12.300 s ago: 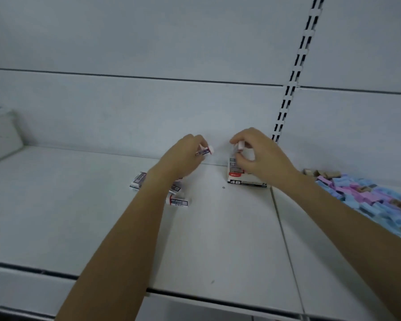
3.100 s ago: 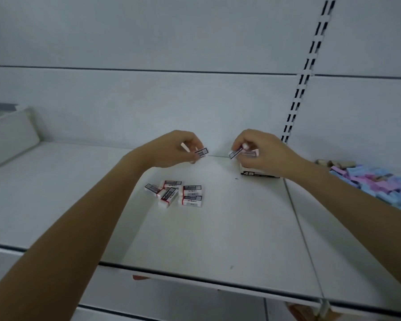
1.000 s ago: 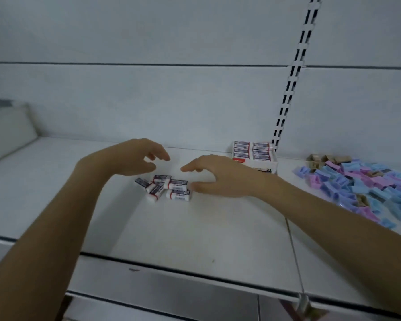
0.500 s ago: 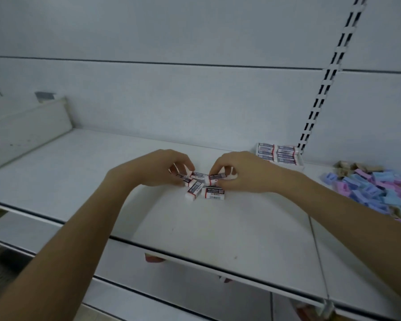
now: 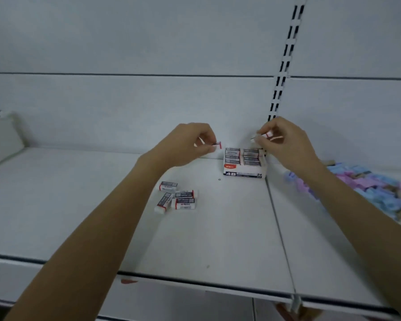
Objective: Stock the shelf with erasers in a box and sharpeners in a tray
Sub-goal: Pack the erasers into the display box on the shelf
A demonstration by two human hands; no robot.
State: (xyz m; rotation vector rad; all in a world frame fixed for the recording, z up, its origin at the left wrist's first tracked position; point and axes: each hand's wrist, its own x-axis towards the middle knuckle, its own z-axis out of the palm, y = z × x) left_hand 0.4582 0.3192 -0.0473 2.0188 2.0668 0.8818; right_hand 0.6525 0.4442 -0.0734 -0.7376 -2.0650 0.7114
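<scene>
Left hand (image 5: 190,144) is clamped on one eraser (image 5: 215,145), right hand (image 5: 285,140) on another, both held by the partly filled box (image 5: 243,173). Four loose erasers (image 5: 176,198) are left on the shelf (image 5: 218,239). Sharpeners (image 5: 368,188) lie heaped at right, no tray seen.

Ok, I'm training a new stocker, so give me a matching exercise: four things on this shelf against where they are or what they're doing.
1 eraser box
2 loose erasers
3 sharpeners
4 left hand

A heaped at far right
B pinching one eraser
C standing by the back wall
D scattered midway along the shelf

Pairs: 1-C, 2-D, 3-A, 4-B
</scene>
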